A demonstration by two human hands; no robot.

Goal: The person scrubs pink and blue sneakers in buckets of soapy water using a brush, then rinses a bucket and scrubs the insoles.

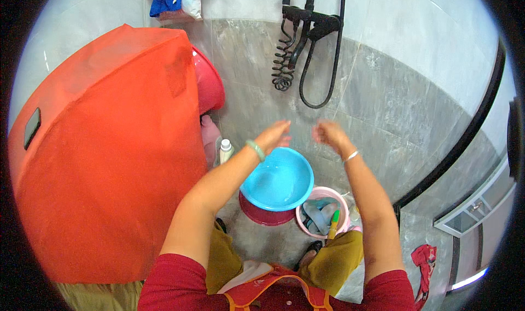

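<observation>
A light blue plastic basin [281,182] rests on a dark red round base [266,216] between my knees. Over its upper left rim is my left hand [277,136], fingers apart and blurred, holding nothing, with a green bangle at the wrist. My right hand [330,135], a silver bangle at its wrist, hovers above and to the right of the basin; its fingers look curled but blurred. Beside the basin, a pink bucket [301,225] holds grey-blue items and a green-and-yellow handled tool [334,223]. Whether the basin contains water cannot be told.
A large orange cover [110,159] fills the left, with a phone [33,128] on top. Near it are a pink basin [209,83] and a white-capped bottle [225,151]. Black shower hoses [320,104] hang on the tiled wall. A red cloth [424,262] lies at lower right.
</observation>
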